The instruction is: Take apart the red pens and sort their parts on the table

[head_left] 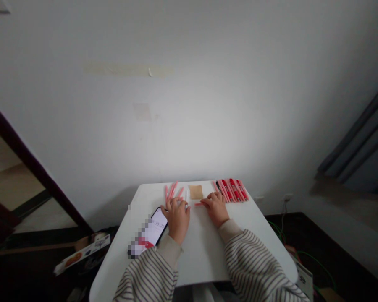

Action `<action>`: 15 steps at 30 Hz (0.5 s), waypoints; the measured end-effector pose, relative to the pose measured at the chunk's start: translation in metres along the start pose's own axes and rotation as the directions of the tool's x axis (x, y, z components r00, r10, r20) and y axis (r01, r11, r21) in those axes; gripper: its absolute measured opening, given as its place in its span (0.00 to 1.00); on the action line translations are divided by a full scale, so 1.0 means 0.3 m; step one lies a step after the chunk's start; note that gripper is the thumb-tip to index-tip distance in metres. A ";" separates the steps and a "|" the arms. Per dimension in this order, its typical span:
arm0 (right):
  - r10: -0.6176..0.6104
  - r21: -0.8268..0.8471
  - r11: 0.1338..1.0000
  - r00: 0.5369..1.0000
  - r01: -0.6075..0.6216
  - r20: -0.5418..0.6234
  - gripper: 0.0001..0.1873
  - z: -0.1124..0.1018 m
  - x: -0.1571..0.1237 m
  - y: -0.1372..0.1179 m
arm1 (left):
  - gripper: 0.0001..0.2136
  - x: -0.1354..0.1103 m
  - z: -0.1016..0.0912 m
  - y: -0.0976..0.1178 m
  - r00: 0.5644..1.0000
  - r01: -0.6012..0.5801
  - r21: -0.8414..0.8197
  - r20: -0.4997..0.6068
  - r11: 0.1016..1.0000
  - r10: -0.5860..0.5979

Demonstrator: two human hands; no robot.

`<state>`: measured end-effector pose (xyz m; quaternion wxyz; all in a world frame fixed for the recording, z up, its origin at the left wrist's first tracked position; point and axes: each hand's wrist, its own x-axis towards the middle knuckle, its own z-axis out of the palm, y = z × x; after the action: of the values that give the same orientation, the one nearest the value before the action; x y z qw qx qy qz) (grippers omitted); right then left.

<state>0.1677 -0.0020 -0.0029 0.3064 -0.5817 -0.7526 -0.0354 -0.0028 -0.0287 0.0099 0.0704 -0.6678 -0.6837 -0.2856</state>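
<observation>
Both my hands rest on a small white table (pixel 201 251). My left hand (pixel 177 216) lies over a white pen part (pixel 186 196), fingers curled down onto it, just below several loose pink pen barrels (pixel 173 191). My right hand (pixel 216 207) pinches a thin pink-red piece (pixel 198 204) at its fingertips. A row of several assembled red pens (pixel 231 190) lies to the right of that hand. A small brown card (pixel 195 192) sits between the two pen groups.
A phone (pixel 151 233) with a lit screen lies on the table left of my left hand. A white wall stands close behind the table. A flat box (pixel 82 253) lies on the dark floor at left; cables and grey curtains are at right.
</observation>
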 end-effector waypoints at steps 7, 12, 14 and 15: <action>0.029 -0.028 0.999 0.998 -0.027 0.059 0.12 0.005 -0.001 -0.001 | 0.09 0.000 0.006 -0.006 1.000 -0.009 0.015 0.012 1.000 0.008; 0.065 -0.038 0.997 0.996 -0.063 0.058 0.12 0.000 0.000 0.001 | 0.09 -0.002 0.012 -0.007 0.999 -0.037 0.021 0.030 0.999 0.037; 0.085 -0.039 0.996 0.995 -0.084 0.053 0.12 -0.002 0.001 0.003 | 0.10 -0.001 0.015 -0.007 0.998 -0.049 0.022 0.032 0.999 0.048; 0.094 -0.037 0.995 0.994 -0.092 0.050 0.12 -0.002 0.002 0.004 | 0.10 0.000 0.015 -0.007 0.998 -0.055 0.022 0.032 0.998 0.054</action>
<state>0.1689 -0.0014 -0.0025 0.2781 -0.6221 -0.7316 -0.0193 -0.0034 -0.0263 0.0054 0.0751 -0.6897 -0.6696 -0.2652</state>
